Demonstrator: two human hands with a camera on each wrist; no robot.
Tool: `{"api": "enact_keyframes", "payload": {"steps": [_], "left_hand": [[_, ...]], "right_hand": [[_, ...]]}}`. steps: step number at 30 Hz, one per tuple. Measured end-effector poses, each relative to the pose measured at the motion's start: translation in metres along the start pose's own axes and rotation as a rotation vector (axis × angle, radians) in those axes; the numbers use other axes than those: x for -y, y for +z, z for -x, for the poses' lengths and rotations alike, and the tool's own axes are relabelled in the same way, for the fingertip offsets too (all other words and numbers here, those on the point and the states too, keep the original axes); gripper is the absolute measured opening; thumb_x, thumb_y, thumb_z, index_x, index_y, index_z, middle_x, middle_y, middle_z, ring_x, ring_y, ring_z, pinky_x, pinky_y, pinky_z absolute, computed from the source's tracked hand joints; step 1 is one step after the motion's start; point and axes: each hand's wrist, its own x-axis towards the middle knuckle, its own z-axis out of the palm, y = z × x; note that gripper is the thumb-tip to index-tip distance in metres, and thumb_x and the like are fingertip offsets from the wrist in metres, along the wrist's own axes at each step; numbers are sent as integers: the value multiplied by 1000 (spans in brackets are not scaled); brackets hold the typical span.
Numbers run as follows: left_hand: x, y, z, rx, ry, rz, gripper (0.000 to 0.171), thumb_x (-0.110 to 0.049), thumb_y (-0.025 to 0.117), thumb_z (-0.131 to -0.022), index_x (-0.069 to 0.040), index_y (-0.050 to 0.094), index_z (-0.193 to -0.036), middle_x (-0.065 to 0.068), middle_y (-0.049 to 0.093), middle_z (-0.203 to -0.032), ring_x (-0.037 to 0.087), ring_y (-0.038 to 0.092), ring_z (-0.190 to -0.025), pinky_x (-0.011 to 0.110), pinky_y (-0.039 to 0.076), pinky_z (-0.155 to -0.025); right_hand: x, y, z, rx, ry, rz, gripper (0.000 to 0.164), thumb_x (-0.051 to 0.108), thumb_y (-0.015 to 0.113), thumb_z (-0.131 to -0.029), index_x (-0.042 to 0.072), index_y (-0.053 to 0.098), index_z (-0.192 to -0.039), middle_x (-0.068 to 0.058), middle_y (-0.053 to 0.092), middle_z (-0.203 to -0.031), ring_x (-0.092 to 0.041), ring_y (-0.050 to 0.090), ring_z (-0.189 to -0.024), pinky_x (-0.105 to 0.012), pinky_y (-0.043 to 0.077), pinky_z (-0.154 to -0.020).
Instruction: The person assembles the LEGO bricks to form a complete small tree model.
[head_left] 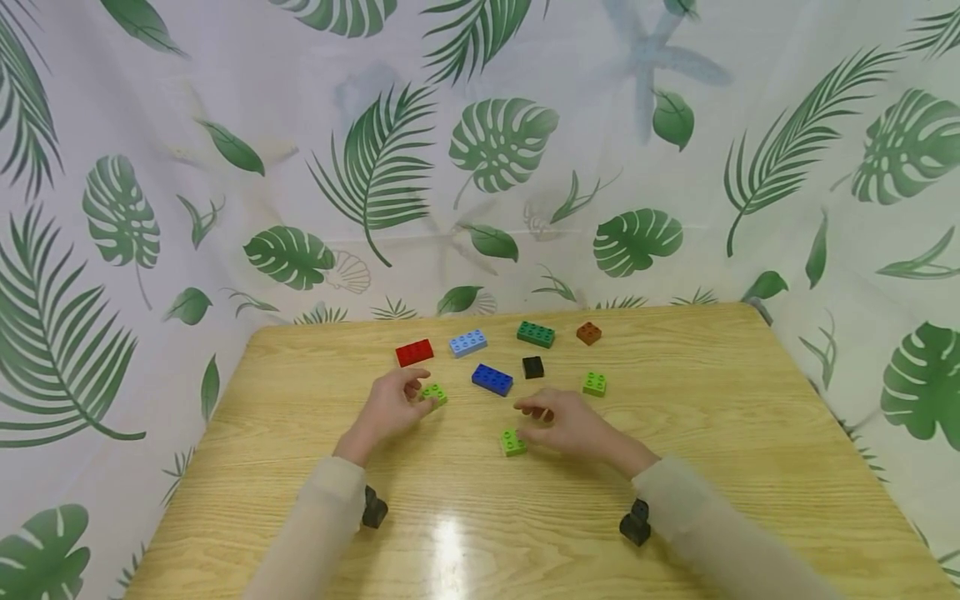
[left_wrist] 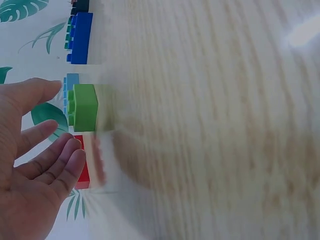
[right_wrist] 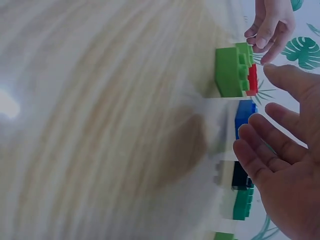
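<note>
My left hand (head_left: 390, 404) is beside a light green toy brick (head_left: 434, 393), thumb and fingers spread around its near side. In the left wrist view that green brick (left_wrist: 86, 107) stands on the table in front of the fingers, with nothing gripped. My right hand (head_left: 566, 423) hovers low by a second light green brick (head_left: 512, 443), its thumb over the brick's right edge in the head view. The right wrist view shows this brick (right_wrist: 229, 72) resting on the table, the fingers loosely bent and holding nothing.
Farther back on the wooden table (head_left: 300, 500) lie a red brick (head_left: 415, 353), light blue brick (head_left: 468, 342), blue brick (head_left: 492, 380), black brick (head_left: 532, 367), dark green brick (head_left: 536, 334), brown brick (head_left: 588, 333) and third light green brick (head_left: 594, 383). A leaf-patterned cloth (head_left: 420, 275) hangs behind.
</note>
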Motion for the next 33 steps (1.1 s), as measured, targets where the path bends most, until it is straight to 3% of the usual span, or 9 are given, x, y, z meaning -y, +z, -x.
{"api": "enact_keyframes", "payload": {"steps": [7,16,25,33], "left_hand": [[5,5,-1,-14,42,-31,51,-20,81,-92,-1,67,-137,14,69,-113,26,63,-99,42,55,-90],[8,12,-1,-4,46,-50,45,-13,81,-90,-1,70,-132,13,67,-109,23,60,-94,38,53,-85],[11,18,-2,-22,51,-67,41,-12,82,-90,1,71,-128,14,67,-110,23,61,-96,41,55,-88],[-1,17,-1,1,88,-81,41,-14,83,-90,-3,72,-128,8,67,-106,21,60,-96,37,55,-89]], "right_hand": [[-4,9,4,38,62,-16,48,34,79,-94,10,70,-136,2,70,-117,-13,62,-106,-36,54,-95],[-9,15,3,47,-15,34,42,32,81,-92,12,74,-129,3,70,-117,-13,59,-104,-34,50,-93],[-7,17,3,32,-21,56,37,31,84,-91,12,76,-122,1,72,-115,-18,62,-107,-34,52,-93],[-7,17,3,24,-40,68,35,31,84,-91,13,77,-120,1,72,-115,-20,64,-110,-38,53,-95]]}}
